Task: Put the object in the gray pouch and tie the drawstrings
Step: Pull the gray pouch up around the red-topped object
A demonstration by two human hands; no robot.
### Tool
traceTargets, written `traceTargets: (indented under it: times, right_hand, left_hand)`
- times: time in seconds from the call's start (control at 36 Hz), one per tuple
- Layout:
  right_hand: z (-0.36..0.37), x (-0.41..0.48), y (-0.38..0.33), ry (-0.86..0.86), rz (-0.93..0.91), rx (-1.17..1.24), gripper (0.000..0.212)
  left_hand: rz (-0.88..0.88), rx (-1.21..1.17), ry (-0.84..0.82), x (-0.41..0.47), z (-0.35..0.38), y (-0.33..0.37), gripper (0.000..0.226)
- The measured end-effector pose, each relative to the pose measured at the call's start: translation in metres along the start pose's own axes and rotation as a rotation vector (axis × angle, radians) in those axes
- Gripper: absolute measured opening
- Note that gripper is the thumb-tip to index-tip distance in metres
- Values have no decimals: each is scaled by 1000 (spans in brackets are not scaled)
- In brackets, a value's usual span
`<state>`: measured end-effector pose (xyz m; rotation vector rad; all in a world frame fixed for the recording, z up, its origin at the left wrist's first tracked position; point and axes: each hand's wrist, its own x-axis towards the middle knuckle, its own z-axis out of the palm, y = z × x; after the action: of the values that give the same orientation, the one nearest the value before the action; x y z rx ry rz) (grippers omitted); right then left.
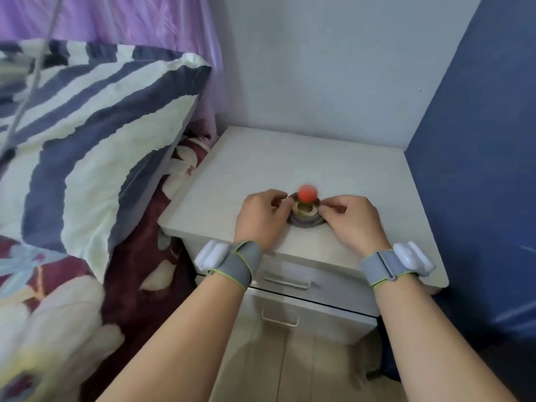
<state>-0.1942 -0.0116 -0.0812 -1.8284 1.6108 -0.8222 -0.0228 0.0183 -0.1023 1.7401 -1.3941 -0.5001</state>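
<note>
A small gray pouch (305, 220) stands on the white nightstand (261, 166) near its front edge, its mouth held wide and a yellowish lining showing inside. My left hand (261, 219) pinches the pouch's left rim and my right hand (353, 220) pinches the right rim. A red-orange ball (308, 193) sits right behind the pouch's far rim, outside the opening. Both wrists wear gray straps with white devices.
The nightstand has two drawers with handles (287, 280) below its top. A bed with a striped pillow (95, 132) and floral cover lies to the left. A blue panel (478, 169) rises on the right, a pale wall behind.
</note>
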Motion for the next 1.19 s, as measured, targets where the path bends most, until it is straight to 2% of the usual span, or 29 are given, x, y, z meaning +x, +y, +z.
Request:
traceTargets:
  times: [0.22, 0.39, 0.64, 0.78, 0.92, 1.19]
  right_hand:
    - [5, -28, 2, 75, -15, 23, 16]
    - [7, -28, 5, 67, -42, 25, 15]
    - [4, -29, 5, 12, -45, 64, 18]
    - [8, -27, 6, 69, 5, 71, 25]
    - [8, -30, 4, 112, -16, -14, 20]
    - [10, -29, 6, 156, 12, 28, 14]
  left_hand:
    - [-38, -2, 25, -23, -4, 3, 10]
    - [-39, -14, 39, -25, -7, 6, 19]
    - [-52, -11, 4, -27, -15, 8, 16]
    - [-67, -34, 2, -28, -16, 6, 12]
    - [-62, -46, 7, -29, -16, 6, 10]
    - [-80, -110, -22, -27, -18, 5, 7]
